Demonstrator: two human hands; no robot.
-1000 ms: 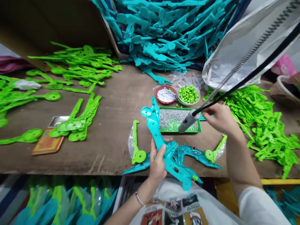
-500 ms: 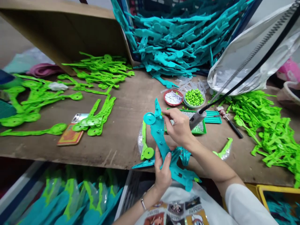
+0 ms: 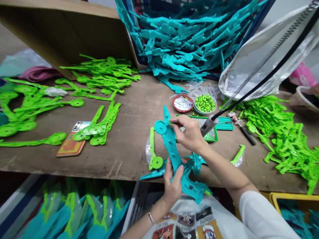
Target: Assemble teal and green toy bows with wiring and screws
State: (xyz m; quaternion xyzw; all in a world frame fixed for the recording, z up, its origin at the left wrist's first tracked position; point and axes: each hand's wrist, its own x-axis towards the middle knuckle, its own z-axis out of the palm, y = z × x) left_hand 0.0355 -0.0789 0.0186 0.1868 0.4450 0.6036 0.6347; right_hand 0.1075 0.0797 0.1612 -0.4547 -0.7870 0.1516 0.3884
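My left hand (image 3: 173,186) is closed round the lower part of a long teal plastic toy part (image 3: 171,146), holding it tilted over the table's front edge. My right hand (image 3: 190,132) pinches a small green piece (image 3: 171,123) against the teal part, just beside its round end. A grey electric screwdriver (image 3: 208,125) on a black cable sticks out right behind my right hand; I cannot tell if the hand still holds it. Under the teal part lie another teal piece and green arm pieces (image 3: 154,156).
Behind my hands stand a green tray of screws (image 3: 213,136), a red bowl (image 3: 183,103) and a bowl of green pegs (image 3: 204,103). Green parts are heaped at left (image 3: 99,74) and right (image 3: 286,132), teal ones at the back (image 3: 184,43). A phone (image 3: 72,142) lies at left.
My right hand came left from over the screw tray to the teal part and now pinches a small green piece there. The camera tilted slightly.
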